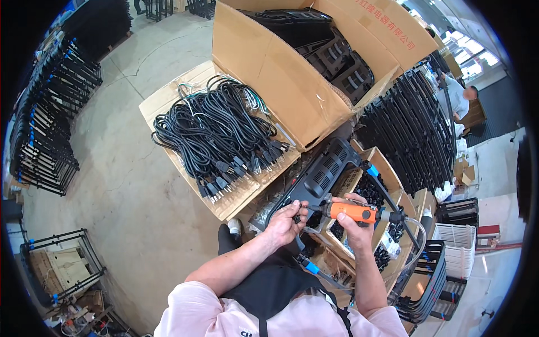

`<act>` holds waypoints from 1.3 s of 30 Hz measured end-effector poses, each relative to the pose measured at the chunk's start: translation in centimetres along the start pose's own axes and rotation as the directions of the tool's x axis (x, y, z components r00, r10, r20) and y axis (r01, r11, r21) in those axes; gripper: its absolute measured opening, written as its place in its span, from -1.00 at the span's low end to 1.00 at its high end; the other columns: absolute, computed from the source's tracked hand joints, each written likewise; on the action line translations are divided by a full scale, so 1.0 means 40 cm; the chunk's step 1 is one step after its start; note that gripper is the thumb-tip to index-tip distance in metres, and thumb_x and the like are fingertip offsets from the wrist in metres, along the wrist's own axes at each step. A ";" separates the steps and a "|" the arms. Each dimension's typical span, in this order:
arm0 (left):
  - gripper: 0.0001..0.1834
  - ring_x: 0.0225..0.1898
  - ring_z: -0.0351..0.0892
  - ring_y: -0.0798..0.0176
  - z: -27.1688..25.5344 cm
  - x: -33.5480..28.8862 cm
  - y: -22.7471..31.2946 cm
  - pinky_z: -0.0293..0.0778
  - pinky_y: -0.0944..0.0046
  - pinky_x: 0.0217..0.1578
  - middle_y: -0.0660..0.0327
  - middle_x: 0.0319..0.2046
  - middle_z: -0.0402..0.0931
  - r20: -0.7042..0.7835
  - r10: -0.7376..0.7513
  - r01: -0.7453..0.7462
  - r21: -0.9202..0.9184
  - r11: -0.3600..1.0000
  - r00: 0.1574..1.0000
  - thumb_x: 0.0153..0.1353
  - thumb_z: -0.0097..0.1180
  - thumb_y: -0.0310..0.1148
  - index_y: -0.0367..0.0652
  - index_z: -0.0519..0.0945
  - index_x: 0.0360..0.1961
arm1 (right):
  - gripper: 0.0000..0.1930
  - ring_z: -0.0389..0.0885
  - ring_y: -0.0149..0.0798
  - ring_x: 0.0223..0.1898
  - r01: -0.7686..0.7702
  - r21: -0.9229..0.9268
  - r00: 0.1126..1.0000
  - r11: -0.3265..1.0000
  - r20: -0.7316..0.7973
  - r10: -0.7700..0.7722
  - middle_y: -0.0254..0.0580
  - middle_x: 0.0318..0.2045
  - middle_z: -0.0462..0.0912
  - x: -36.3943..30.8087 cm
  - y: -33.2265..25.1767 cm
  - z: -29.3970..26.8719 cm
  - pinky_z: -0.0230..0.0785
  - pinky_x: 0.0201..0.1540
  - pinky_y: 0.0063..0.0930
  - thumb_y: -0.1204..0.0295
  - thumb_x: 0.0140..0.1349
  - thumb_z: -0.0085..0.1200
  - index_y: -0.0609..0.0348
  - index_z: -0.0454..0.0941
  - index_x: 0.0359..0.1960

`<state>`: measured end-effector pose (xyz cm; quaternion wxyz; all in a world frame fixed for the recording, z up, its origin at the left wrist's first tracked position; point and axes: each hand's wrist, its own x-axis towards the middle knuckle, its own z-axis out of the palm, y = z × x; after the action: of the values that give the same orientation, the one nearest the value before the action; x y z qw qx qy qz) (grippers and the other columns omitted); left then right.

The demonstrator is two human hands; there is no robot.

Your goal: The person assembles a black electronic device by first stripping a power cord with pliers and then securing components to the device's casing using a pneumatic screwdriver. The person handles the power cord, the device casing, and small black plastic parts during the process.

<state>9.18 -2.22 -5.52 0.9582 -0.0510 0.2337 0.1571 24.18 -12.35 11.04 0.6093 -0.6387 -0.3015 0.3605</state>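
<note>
My right hand [357, 227] is wrapped round an orange pneumatic screwdriver [342, 212], whose dark tip points left. A pale hose [420, 236] runs off near its back end. Close to that tip, my left hand [287, 222] is closed, fingers pinched together on small dark bits that I cannot make out. Just beyond both hands lies a black plastic housing [325, 173] with vent slots, set at a slant. Blue-wrapped black tubing [373, 170] is by its right end.
Bundled black power cords [216, 129] lie on cardboard [224, 210] at the left. Behind stands a large open carton [281, 78] of black panels. Wooden bins [387, 168] of small black parts sit right. Black frames [410, 123] are stacked farther right, near another person [456, 102].
</note>
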 end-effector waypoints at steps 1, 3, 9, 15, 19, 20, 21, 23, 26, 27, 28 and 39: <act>-0.68 -0.36 0.60 0.35 -0.004 0.001 0.002 0.61 0.37 -0.29 0.27 -0.33 0.67 0.022 -0.010 0.010 0.011 1.000 1.000 0.56 0.13 -0.18 -0.21 0.66 0.07 | -0.43 0.69 -0.10 0.16 -0.005 0.010 1.000 1.000 -0.004 0.005 0.16 0.09 0.72 -0.001 0.000 -0.001 0.49 0.32 -0.13 0.58 0.20 0.33 0.32 0.43 0.26; -0.68 -0.35 0.60 0.36 -0.011 0.002 0.007 0.61 0.37 -0.28 0.27 -0.32 0.68 0.066 -0.029 0.027 0.032 0.999 0.997 0.57 0.12 -0.18 -0.21 0.66 0.08 | -0.43 0.69 -0.08 0.17 -0.015 0.032 1.000 0.999 -0.010 0.015 0.16 0.09 0.72 -0.003 0.001 -0.005 0.48 0.33 -0.12 0.59 0.21 0.33 0.32 0.43 0.26; -0.66 -0.36 0.60 0.37 -0.007 -0.007 0.023 0.57 0.36 -0.30 0.29 -0.30 0.67 0.094 -0.085 0.077 0.089 0.993 0.992 0.61 0.04 -0.18 -0.21 0.63 0.13 | -0.43 0.69 -0.10 0.15 -0.016 0.015 1.000 1.000 -0.009 0.016 0.16 0.08 0.72 -0.007 0.000 -0.004 0.49 0.33 -0.15 0.59 0.20 0.33 0.33 0.43 0.26; -0.64 -0.29 0.58 0.31 0.025 -0.031 -0.011 0.54 0.34 -0.27 0.28 -0.24 0.66 -0.019 -0.055 0.055 -0.004 0.998 0.998 0.63 -0.02 -0.14 -0.17 0.59 0.16 | -0.43 0.69 -0.18 0.12 0.003 -0.055 1.000 0.998 -0.019 -0.004 0.07 0.09 0.72 0.004 0.009 0.032 0.51 0.29 -0.26 0.57 0.22 0.36 0.33 0.44 0.26; -0.67 -0.10 0.65 0.18 0.051 -0.065 -0.037 0.65 0.18 -0.08 0.13 -0.18 0.63 -0.101 -0.057 0.065 0.078 0.995 0.993 0.67 -0.11 -0.22 -0.26 0.50 0.16 | -0.44 0.68 -0.23 0.14 0.022 -0.147 1.000 0.989 -0.002 -0.023 0.00 0.11 0.72 0.025 0.055 0.051 0.51 0.29 -0.29 0.56 0.24 0.38 0.31 0.44 0.26; -0.68 -0.12 0.69 0.15 0.061 -0.078 -0.039 0.69 0.17 -0.12 0.15 -0.19 0.62 -0.137 -0.058 0.076 0.131 0.988 0.989 0.67 -0.13 -0.24 -0.26 0.49 0.16 | -0.44 0.67 -0.23 0.16 0.054 -0.150 0.998 0.987 0.020 -0.051 -0.01 0.12 0.71 0.033 0.076 0.052 0.51 0.29 -0.29 0.57 0.24 0.37 0.31 0.44 0.25; -0.68 -0.17 0.69 0.16 0.043 -0.078 -0.044 0.68 0.19 -0.17 0.17 -0.21 0.61 -0.116 -0.073 0.093 0.181 0.979 0.991 0.67 -0.14 -0.24 -0.26 0.49 0.15 | -0.45 0.67 -0.23 0.16 0.055 -0.152 0.998 0.987 0.020 -0.053 -0.01 0.12 0.71 0.036 0.085 0.054 0.50 0.29 -0.29 0.58 0.24 0.37 0.30 0.44 0.25; -0.68 -0.28 0.69 0.19 0.006 -0.080 -0.044 0.67 0.23 -0.27 0.20 -0.25 0.60 -0.071 -0.097 0.113 0.278 0.954 0.993 0.68 -0.14 -0.23 -0.25 0.49 0.15 | -0.45 0.66 -0.23 0.16 0.063 -0.157 0.998 0.986 0.029 -0.059 -0.02 0.12 0.71 0.046 0.092 0.072 0.50 0.30 -0.29 0.59 0.24 0.37 0.30 0.44 0.25; -0.69 -0.40 0.64 0.28 -0.047 -0.071 -0.042 0.60 0.31 -0.39 0.25 -0.31 0.58 -0.028 -0.084 0.089 0.360 0.929 0.996 0.69 -0.17 -0.19 -0.19 0.52 0.03 | -0.46 0.66 -0.24 0.15 0.048 -0.184 0.999 0.982 0.034 -0.042 -0.03 0.12 0.70 0.053 0.089 0.086 0.50 0.28 -0.31 0.60 0.25 0.36 0.29 0.44 0.26; -0.69 -0.40 0.64 0.30 -0.063 -0.066 -0.041 0.59 0.33 -0.40 0.25 -0.32 0.58 -0.007 -0.073 0.070 0.391 0.918 0.997 0.69 -0.17 -0.18 -0.18 0.53 0.01 | -0.46 0.66 -0.25 0.15 0.048 -0.197 0.998 0.979 0.038 -0.041 -0.03 0.13 0.70 0.056 0.085 0.091 0.50 0.28 -0.32 0.60 0.26 0.36 0.29 0.45 0.26; -0.69 -0.41 0.63 0.31 -0.050 -0.071 -0.040 0.58 0.33 -0.40 0.25 -0.32 0.58 -0.047 -0.043 0.058 0.413 0.909 0.998 0.69 -0.16 -0.18 -0.18 0.53 -0.01 | -0.46 0.66 -0.25 0.15 0.037 -0.195 0.999 0.980 0.037 -0.030 -0.03 0.13 0.70 0.058 0.085 0.091 0.50 0.27 -0.33 0.60 0.26 0.36 0.29 0.45 0.26; -0.64 -0.46 0.48 0.50 -0.019 -0.124 -0.028 0.42 0.44 -0.48 0.36 -0.37 0.56 -0.096 0.009 0.053 0.629 0.776 0.995 0.64 0.00 -0.14 -0.20 0.68 -0.11 | -0.63 0.64 -0.25 0.16 0.125 -0.252 0.980 0.960 0.182 -0.080 -0.04 0.11 0.67 0.088 0.115 0.105 0.51 0.26 -0.33 0.62 0.27 0.31 0.30 0.57 0.11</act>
<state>5.06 -4.78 -3.85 0.9097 0.2625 0.3168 0.0560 22.41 -7.42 6.14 0.5093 -0.6641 -0.4301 0.3384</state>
